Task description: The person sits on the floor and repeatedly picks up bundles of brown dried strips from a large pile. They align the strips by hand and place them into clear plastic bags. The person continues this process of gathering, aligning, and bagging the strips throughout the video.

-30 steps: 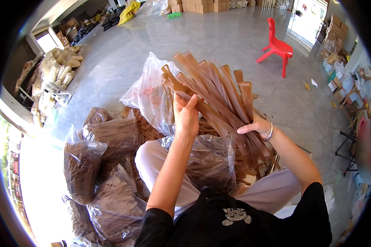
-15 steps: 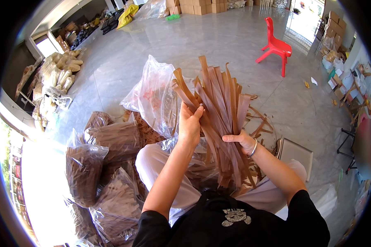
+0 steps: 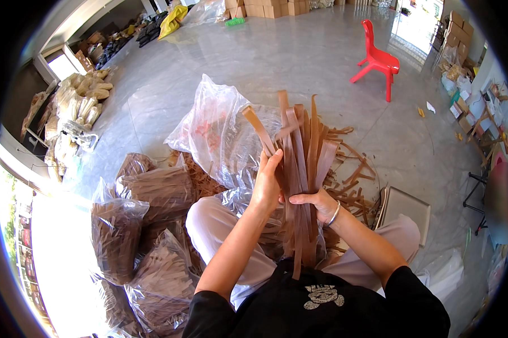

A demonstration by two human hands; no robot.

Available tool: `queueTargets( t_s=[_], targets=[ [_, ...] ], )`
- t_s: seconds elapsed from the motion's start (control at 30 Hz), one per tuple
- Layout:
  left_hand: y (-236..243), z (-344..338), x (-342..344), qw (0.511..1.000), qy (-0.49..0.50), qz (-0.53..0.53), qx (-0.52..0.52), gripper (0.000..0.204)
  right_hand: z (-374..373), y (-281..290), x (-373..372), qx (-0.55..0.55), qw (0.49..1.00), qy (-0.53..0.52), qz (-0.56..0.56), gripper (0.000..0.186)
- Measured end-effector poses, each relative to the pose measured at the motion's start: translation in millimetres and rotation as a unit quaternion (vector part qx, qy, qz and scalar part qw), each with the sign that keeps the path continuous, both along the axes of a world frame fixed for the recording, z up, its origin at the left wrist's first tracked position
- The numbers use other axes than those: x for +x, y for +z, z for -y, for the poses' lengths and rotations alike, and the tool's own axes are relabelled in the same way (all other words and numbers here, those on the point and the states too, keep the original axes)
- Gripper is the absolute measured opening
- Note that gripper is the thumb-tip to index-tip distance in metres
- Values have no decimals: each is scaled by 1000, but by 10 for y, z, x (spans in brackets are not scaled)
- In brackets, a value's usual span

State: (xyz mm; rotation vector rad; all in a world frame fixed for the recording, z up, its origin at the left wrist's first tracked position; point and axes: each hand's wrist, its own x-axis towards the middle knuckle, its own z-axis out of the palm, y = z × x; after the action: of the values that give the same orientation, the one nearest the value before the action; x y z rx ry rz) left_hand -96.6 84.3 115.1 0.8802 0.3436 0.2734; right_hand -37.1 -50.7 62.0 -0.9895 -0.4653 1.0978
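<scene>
Here, both forearms are raised from the lower edge over the lap, elbows bent. The left hand [image 3: 267,186] is closed around the left side of a bundle of brown strips [image 3: 299,169], fingers pointing up along it. The right hand [image 3: 317,203] is wrapped around the same bundle just below and to the right, thumb across the front; a thin bracelet [image 3: 335,214] is worn on that wrist. The bundle is held upright above the knees: long, flat, ribbon-like strips, reddish brown, pressed together at the grip, fanned and bent at the top ends, lower ends hanging down to the black shirt [image 3: 321,304]. Light trousers [image 3: 214,225] are seen under the arms. Just behind the hands an open clear plastic bag [image 3: 220,129] is lying crumpled on the floor, partly hidden by the bundle. Loose strips [image 3: 355,180] are scattered to the right of it, beside a flat grey board [image 3: 406,208]. On the left, several filled bags of strips [image 3: 152,191] are packed close together. Farther off, a red plastic chair [image 3: 378,59] stands on the polished grey floor [image 3: 299,56], with cardboard boxes [image 3: 265,8] along the far wall.
</scene>
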Motion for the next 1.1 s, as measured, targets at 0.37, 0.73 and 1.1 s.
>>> queueTargets(
  t_s=[0.37,0.73,1.1],
  targets=[
    [-260,-520,-46,892,208,-33,399,62,104,192,53,47,998,27,-5,50],
    [-182,123,129,991,103,5,84,63,138,130,-41,-12,1000,-19,-19,57],
    [-1661,459,50,825,-53,-155,541,60,804,733,908,-83,937,-229,250,64]
  ],
)
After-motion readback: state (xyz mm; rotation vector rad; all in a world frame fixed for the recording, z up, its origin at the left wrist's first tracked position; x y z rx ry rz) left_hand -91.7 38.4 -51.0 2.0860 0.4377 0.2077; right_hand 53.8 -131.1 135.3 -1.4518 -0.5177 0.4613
